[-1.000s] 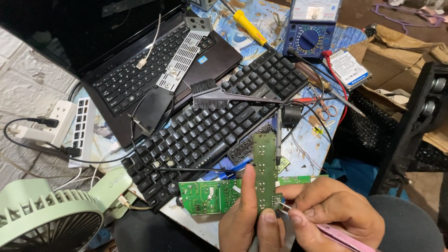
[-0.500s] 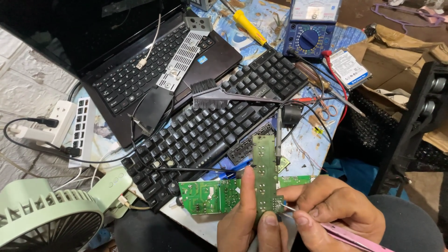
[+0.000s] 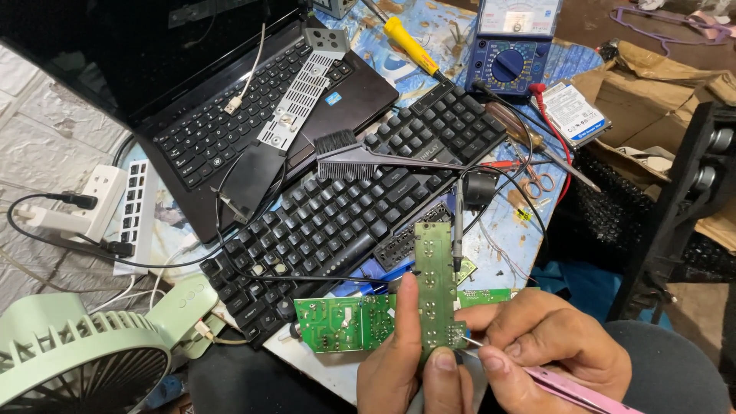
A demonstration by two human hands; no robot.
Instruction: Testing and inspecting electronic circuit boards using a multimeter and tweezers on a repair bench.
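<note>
Gripping narrow circuit board (image 3: pixel 435 287) upright, left hand (image 3: pixel 406 368); tweezers (image 3: pixel 567 386) right hand (image 3: pixel 548 349).

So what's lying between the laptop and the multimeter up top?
In the head view, a yellow-handled screwdriver lies on the blue mat between the laptop and the multimeter.

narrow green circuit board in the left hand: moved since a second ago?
Barely. The narrow green circuit board still stands upright against the black keyboard, in the left hand.
</note>
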